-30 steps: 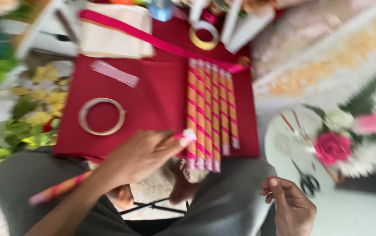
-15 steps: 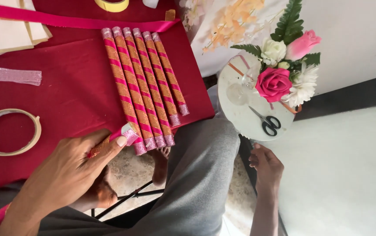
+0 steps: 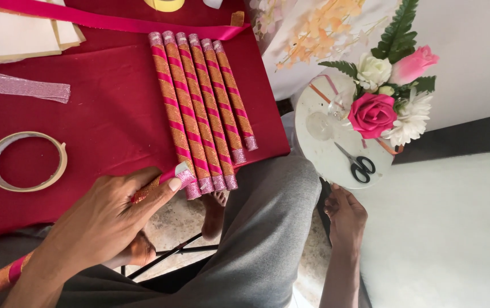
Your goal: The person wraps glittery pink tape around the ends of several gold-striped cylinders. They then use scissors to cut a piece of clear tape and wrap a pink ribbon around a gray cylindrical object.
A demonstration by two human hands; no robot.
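Wrapped stick (image 3: 159, 185) in left hand (image 3: 108, 219) at red cloth (image 3: 102, 131) edge

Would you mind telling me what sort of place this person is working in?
Probably a home craft corner: wrapped decorative sticks lie on a red cloth beside a tape roll, with scissors and artificial flowers on a small round table.

Home craft corner, worked from a seat at floor level. A red cloth (image 3: 102, 131) carries 5 ribbon-wrapped sticks (image 3: 199, 108), a tape roll (image 3: 26, 161) and cream paper sheets (image 3: 17, 34). A small round white table (image 3: 327, 154) holds scissors (image 3: 358, 164) and artificial flowers (image 3: 390, 102).
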